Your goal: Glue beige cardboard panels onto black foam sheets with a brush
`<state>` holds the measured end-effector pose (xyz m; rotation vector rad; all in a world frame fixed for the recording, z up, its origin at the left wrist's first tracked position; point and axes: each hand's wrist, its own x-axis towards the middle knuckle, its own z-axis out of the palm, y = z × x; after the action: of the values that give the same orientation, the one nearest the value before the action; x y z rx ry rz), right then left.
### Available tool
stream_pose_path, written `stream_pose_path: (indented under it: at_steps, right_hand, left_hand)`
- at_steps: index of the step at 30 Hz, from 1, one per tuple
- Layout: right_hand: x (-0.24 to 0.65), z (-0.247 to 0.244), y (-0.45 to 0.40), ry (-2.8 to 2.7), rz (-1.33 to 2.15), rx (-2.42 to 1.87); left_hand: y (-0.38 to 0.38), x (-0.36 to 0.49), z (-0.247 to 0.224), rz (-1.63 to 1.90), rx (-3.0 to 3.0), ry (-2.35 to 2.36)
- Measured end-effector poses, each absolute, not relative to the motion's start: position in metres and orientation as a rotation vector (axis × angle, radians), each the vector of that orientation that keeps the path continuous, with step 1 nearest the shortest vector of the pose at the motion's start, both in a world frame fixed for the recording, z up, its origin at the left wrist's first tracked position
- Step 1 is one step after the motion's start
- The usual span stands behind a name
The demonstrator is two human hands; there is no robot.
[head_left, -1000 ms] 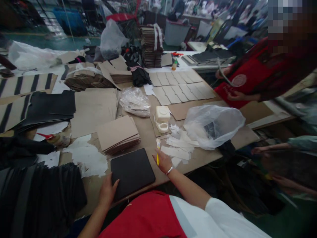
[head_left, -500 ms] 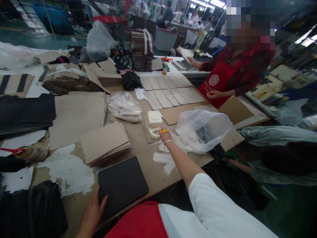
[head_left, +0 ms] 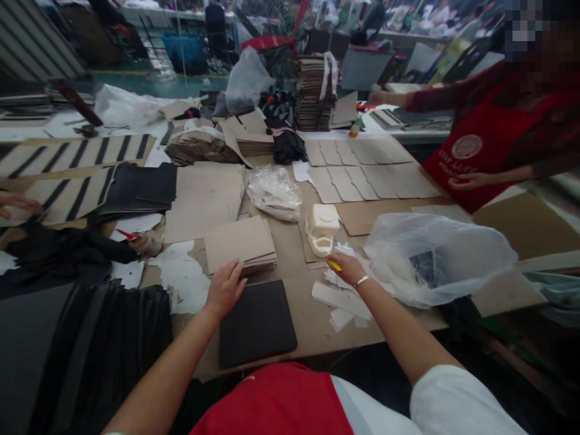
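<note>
My left hand [head_left: 226,289] rests with its fingers apart on the near edge of a stack of beige boards [head_left: 240,243]. Just below it on the table lies a black rectangular panel [head_left: 257,323]. My right hand [head_left: 347,267] is closed round a yellow-handled tool [head_left: 334,263], whose tip is at the mouth of a white glue container [head_left: 324,222]. White paper strips [head_left: 339,297] lie beneath and beside my right hand.
A clear plastic bag [head_left: 439,257] lies to the right, and a wrapped bundle [head_left: 274,193] behind the boards. Black sheets [head_left: 90,338] are piled at the left. A person in a red apron [head_left: 480,145] stands at the right; another person's hand [head_left: 18,205] shows at the far left.
My left hand has moved from the black panel's left edge up to the beige boards. My right hand stays by the glue container, still holding the yellow tool. The view has turned left.
</note>
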<state>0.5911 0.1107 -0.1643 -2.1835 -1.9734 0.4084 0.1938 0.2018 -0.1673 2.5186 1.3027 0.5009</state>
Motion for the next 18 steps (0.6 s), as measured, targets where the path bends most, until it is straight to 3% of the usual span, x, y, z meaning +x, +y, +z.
stream_pose_path:
  at_steps: [6,11,18]
  right_hand:
    - [0.586,-0.168,0.119,-1.193,0.428,-2.107]
    - [0.574,-0.178,0.136,-0.428,0.550,-1.964]
    - [0.586,-0.187,0.124,-0.316,0.541,-1.917]
  left_hand:
    - [0.313,0.243,-0.138,0.359,2.487,1.590]
    - [0.372,0.269,-0.135,-0.126,2.288,1.633]
    - [0.374,0.279,-0.145,-0.189,2.419,1.371]
